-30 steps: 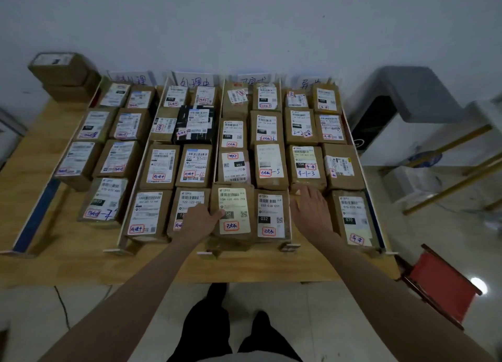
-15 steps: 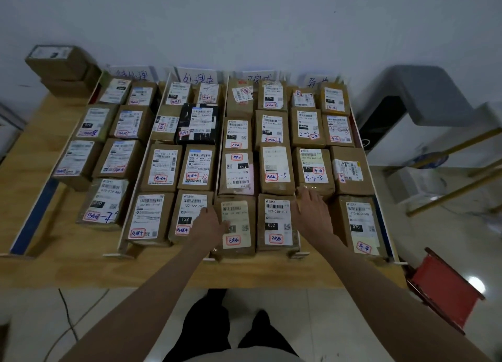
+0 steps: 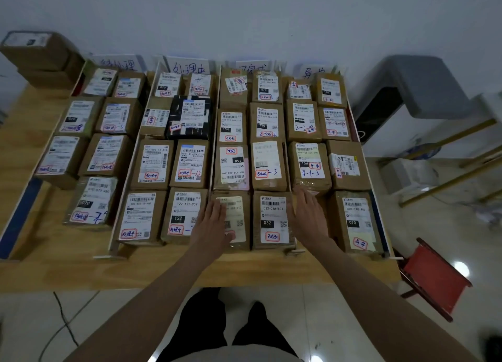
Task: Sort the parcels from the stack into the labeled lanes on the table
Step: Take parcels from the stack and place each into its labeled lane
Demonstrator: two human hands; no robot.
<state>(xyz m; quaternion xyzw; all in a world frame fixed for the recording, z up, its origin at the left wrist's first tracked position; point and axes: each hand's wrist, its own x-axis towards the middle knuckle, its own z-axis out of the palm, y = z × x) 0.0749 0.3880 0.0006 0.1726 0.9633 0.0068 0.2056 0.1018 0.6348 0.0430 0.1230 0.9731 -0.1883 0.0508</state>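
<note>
Brown parcels filled four lanes on the bench. Two hands, fingers straight: left hand flat on front parcel, right hand beside 032 parcel.

We find the lanes packed tight with parcels, box against box, with thin white dividers between them. Room to pass lies along the bare near edge of the surface and the bare strip at its left edge. A stack of boxes blocks the far left corner. A red chair stands off the near right corner.
</note>
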